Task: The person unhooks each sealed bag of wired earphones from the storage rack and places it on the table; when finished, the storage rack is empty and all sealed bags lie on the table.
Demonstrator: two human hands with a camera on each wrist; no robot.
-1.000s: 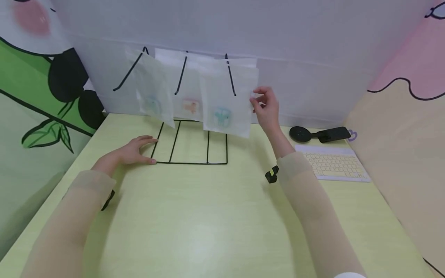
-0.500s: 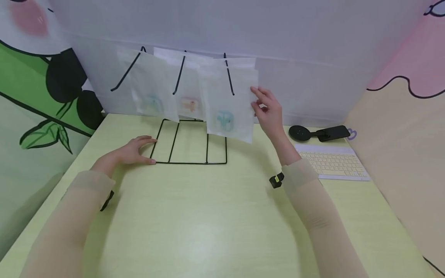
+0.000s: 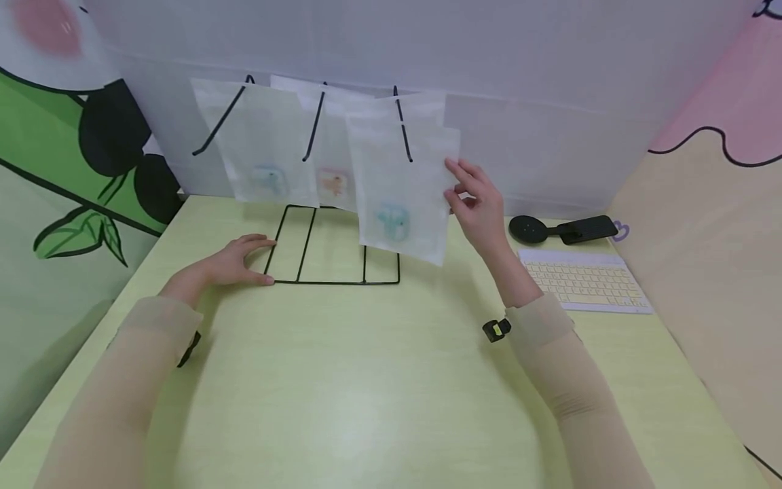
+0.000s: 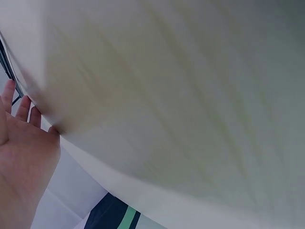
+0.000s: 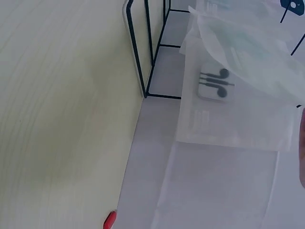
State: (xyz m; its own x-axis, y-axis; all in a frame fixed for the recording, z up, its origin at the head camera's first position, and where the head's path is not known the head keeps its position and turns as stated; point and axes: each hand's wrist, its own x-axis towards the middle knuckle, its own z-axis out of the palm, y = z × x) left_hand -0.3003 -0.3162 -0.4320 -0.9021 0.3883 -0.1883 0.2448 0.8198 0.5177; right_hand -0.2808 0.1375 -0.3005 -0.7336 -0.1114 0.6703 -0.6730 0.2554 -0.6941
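Note:
A black wire rack [image 3: 336, 282] stands at the back of the table, its hooks bearing several frosted plastic bags. My left hand [image 3: 232, 259] rests on the table, its extended thumb and fingers touching the left side of the rack's base. With my right hand [image 3: 484, 212] I pinch the right edge of the frosted bag [image 3: 397, 183] on the right hook, which shows a blue-green shape. Behind it, in the right wrist view, another bag [image 5: 238, 125] shows dark earphones on a white square. The left bag [image 3: 263, 136] has a pale blue shape, the middle bag [image 3: 334, 153] an orange one.
A white keyboard [image 3: 586, 282] lies at the right, with a black round-ended gadget [image 3: 529, 230] and a black flat block [image 3: 588, 229] behind it. A pale cloth wall [image 3: 519, 136] stands behind the rack. Near the table edge is a small red object [image 5: 109, 220].
My right hand has moved slightly right and down, drawing the right bag's lower edge toward me and away from the bag behind. The left bag has swung flatter. My left hand stays put.

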